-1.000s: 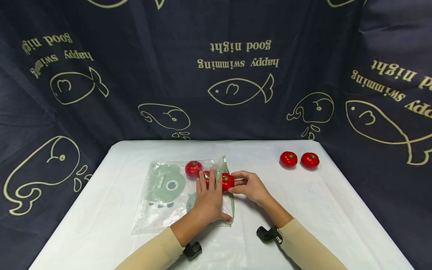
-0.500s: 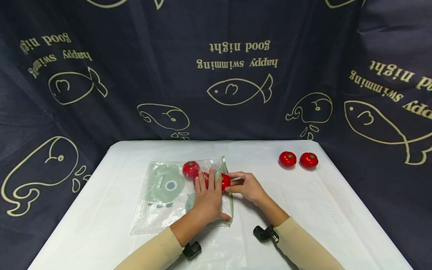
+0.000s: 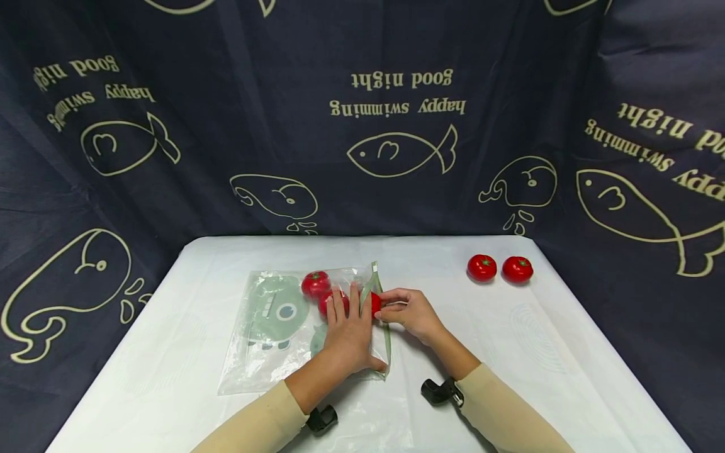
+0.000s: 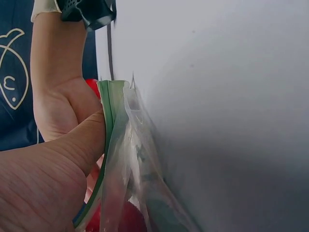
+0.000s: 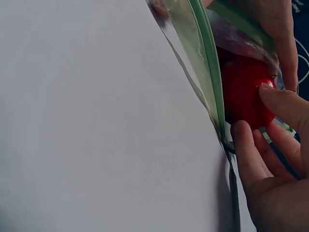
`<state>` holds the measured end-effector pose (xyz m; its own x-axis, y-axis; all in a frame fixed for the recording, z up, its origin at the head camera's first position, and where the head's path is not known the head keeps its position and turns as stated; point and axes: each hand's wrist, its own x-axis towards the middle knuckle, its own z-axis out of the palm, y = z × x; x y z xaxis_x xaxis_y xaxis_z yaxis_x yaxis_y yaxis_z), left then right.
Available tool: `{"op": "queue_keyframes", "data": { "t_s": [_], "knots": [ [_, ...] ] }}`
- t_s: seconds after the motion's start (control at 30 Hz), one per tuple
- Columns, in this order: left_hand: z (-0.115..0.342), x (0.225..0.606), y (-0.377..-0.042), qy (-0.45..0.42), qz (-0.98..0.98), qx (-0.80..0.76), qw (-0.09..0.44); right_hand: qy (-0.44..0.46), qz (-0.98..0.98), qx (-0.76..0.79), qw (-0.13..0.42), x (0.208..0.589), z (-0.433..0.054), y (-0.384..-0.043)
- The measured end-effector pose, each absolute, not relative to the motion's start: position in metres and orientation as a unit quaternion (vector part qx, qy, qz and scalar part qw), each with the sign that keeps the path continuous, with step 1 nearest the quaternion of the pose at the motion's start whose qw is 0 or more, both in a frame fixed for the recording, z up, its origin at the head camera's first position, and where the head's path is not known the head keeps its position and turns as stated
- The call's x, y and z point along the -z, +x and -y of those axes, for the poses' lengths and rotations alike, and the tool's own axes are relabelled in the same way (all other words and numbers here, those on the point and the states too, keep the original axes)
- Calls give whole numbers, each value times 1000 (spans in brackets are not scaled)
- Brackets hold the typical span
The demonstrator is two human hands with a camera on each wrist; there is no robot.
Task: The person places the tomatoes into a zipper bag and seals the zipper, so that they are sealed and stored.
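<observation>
A clear zip bag (image 3: pixel 240 368) with a green monster print lies flat, its green-edged mouth facing right. Inside are two tomatoes, one toward the back (image 3: pixel 314 284) and another (image 3: pixel 327 304) partly hidden under the fingers. My left hand (image 3: pixel 350 340) is spread over the bag by its mouth, fingers straight, its thumb (image 4: pixel 89 137) against the green zip strip (image 4: pixel 112 104). With thumb and fingertips, my right hand (image 3: pixel 415 314) holds a third red tomato (image 5: pixel 246 92), which sits mostly within the parted mouth.
Two more tomatoes, one (image 3: pixel 482 268) beside the other (image 3: pixel 518 270), rest at the table's back right. A white cloth covers the table (image 3: pixel 487 352). Behind it hangs a dark curtain (image 3: pixel 283 94) printed with fish. Black wrist cameras sit under both forearms.
My right hand has moved left, sliding the held tomato further into the bag mouth. Both tomatoes inside have shifted left. The left hand has stayed in place.
</observation>
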<state>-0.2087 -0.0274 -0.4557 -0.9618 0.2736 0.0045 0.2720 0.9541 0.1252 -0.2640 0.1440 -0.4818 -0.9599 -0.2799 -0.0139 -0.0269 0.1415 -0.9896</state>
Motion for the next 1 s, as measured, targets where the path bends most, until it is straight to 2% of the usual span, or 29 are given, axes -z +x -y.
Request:
{"op": "queue_keyframes", "data": {
  "t_s": [0.37,0.77,1.0],
  "knots": [
    [29,454,-208,135,-989,-56,0,-110,-733,664,102,487,-138,-269],
    [28,452,-208,131,-990,-44,4,-170,-725,648,159,485,-149,-270],
    [27,453,-208,135,-990,-46,9,-154,-729,653,135,480,-160,-270]
  ]
}}
